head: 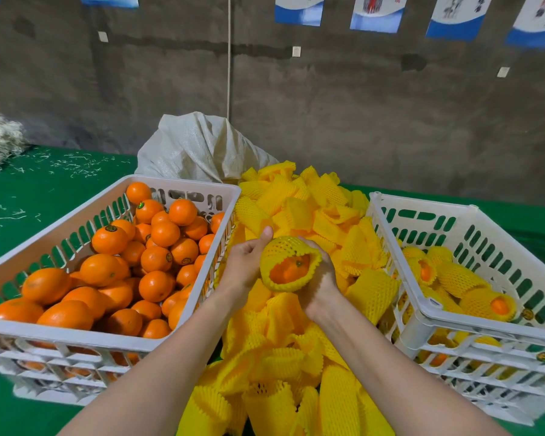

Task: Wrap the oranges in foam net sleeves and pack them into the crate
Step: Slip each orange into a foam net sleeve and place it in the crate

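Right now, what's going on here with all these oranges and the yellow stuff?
A person is wrapping fruit. The left hand pinches a foam sleeve while the right hand cups the orange partly inside it, above the pile of sleeves. The left crate is full of bare oranges; the right crate holds several wrapped oranges.

You hold one orange half inside a yellow foam net sleeve, its open end facing you, above the heap of loose sleeves in the middle. Bare oranges fill the left crate. Wrapped ones lie in the right crate.
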Demonstrator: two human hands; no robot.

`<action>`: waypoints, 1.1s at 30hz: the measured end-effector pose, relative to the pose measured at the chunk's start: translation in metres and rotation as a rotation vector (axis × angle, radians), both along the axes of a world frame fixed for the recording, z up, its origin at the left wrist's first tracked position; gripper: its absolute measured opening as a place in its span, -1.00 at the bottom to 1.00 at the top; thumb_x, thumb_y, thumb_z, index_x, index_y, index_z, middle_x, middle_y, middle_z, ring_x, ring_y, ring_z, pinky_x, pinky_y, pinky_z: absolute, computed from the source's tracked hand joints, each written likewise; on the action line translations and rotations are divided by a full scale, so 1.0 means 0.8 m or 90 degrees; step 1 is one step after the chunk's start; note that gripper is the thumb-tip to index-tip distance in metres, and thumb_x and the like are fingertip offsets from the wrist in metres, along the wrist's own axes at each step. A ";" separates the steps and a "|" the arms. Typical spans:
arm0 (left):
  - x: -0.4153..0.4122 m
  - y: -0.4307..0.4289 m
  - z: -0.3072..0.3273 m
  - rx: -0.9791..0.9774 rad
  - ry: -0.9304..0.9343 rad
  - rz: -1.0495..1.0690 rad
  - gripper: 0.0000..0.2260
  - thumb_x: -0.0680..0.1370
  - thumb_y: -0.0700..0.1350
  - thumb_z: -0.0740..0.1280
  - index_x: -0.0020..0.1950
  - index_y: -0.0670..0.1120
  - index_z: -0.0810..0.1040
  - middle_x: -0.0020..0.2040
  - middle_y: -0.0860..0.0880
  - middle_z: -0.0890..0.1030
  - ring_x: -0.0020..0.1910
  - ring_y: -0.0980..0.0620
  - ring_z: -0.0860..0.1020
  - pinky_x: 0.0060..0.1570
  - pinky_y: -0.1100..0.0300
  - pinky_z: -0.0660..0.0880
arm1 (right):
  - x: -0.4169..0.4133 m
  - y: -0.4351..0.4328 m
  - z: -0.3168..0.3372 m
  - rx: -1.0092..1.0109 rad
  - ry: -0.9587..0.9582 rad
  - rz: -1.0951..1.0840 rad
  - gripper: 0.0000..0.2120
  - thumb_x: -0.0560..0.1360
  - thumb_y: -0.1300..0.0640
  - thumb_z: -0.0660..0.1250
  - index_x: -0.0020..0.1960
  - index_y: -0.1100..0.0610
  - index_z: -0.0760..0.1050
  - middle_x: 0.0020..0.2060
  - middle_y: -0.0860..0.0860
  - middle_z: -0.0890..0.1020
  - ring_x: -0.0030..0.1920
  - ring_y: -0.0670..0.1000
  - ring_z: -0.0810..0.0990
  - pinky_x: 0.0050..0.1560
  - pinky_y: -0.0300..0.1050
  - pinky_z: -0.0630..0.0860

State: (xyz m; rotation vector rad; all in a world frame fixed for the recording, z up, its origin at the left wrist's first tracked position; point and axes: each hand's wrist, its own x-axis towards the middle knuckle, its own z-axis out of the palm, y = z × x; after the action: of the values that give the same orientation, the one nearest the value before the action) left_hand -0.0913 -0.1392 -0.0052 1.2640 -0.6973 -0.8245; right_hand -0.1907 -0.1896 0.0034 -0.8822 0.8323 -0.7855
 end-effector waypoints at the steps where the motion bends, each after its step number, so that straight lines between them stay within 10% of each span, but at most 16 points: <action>1: 0.000 0.001 0.002 0.035 0.055 -0.037 -0.60 0.53 0.18 0.22 -0.12 -0.14 0.59 -0.17 -0.07 0.68 -0.13 0.05 0.62 -0.02 0.09 0.54 | -0.001 0.000 0.001 -0.033 0.019 -0.019 -0.78 0.54 0.04 0.23 -0.21 0.09 0.53 -0.43 0.00 0.62 -0.36 -0.01 0.58 -0.29 -0.21 0.51; 4: -0.006 0.005 0.009 0.041 0.150 -0.124 -0.67 0.48 0.26 0.21 -0.04 0.09 0.63 0.08 -0.03 0.66 0.14 -0.05 0.59 0.23 -0.07 0.46 | -0.005 -0.004 0.004 -0.158 0.093 -0.056 -0.81 0.56 0.03 0.23 -0.05 0.13 0.54 -0.17 0.10 0.60 -0.08 0.12 0.55 -0.01 -0.03 0.49; 10: -0.024 -0.003 0.007 -0.014 0.220 -0.051 -0.72 0.54 0.09 0.30 -0.18 -0.03 0.70 -0.12 -0.07 0.71 -0.06 -0.07 0.67 0.05 0.01 0.54 | -0.011 -0.007 0.005 -0.462 0.340 -0.055 -0.66 0.60 -0.02 0.11 -0.23 0.16 0.40 -0.29 0.04 0.45 -0.17 0.06 0.38 -0.06 -0.02 0.29; 20: -0.027 0.002 0.024 0.107 0.436 -0.136 -0.65 0.53 0.14 0.27 -0.06 -0.16 0.58 -0.25 -0.16 0.67 -0.28 -0.10 0.64 -0.21 0.07 0.54 | -0.016 -0.017 -0.008 -0.365 0.087 -0.081 -0.67 0.58 0.12 0.21 -0.37 0.08 0.32 -0.41 0.04 0.37 -0.26 0.08 0.31 -0.18 0.00 0.28; 23: -0.024 0.003 0.030 0.147 0.422 -0.108 -0.65 0.55 0.14 0.24 -0.11 -0.14 0.57 -0.32 -0.14 0.66 -0.29 -0.07 0.61 -0.22 0.07 0.51 | -0.031 -0.014 -0.008 -0.477 0.132 -0.013 -0.85 0.57 -0.09 0.14 -0.03 -0.06 0.43 -0.10 -0.02 0.53 -0.04 -0.04 0.47 -0.05 -0.14 0.40; 26: -0.018 0.003 0.032 0.169 0.400 -0.078 -0.63 0.57 0.16 0.21 -0.08 -0.14 0.55 -0.35 -0.16 0.66 -0.22 -0.10 0.59 -0.23 0.04 0.50 | -0.052 -0.012 -0.006 -0.560 0.126 0.170 -0.36 0.33 -0.42 0.23 0.34 -0.24 0.21 0.36 -0.18 0.35 0.34 -0.24 0.32 0.22 -0.37 0.37; 29: -0.020 0.000 0.032 0.179 0.391 -0.081 -0.58 0.59 0.18 0.17 -0.08 -0.18 0.52 -0.33 -0.22 0.66 -0.27 -0.16 0.63 -0.30 -0.02 0.52 | -0.056 -0.003 -0.008 -0.727 0.205 0.247 -0.12 0.25 -0.13 0.53 0.42 -0.13 0.11 0.42 -0.13 0.27 0.40 -0.24 0.23 0.34 -0.35 0.28; 33: -0.031 -0.002 0.030 0.177 0.399 -0.124 -0.50 0.60 0.21 0.12 0.10 -0.21 0.55 -0.11 -0.23 0.68 -0.08 -0.17 0.63 -0.12 -0.07 0.53 | -0.053 -0.010 -0.010 -0.674 0.156 0.118 -0.36 0.25 0.21 0.58 0.23 0.02 0.36 0.11 -0.12 0.53 0.12 -0.21 0.51 0.13 -0.27 0.46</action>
State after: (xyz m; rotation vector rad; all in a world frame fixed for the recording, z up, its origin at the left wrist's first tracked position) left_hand -0.1162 -0.1410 0.0190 1.0965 -0.2007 -1.4330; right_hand -0.2329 -0.1974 -0.0042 -1.9945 0.4896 -0.9636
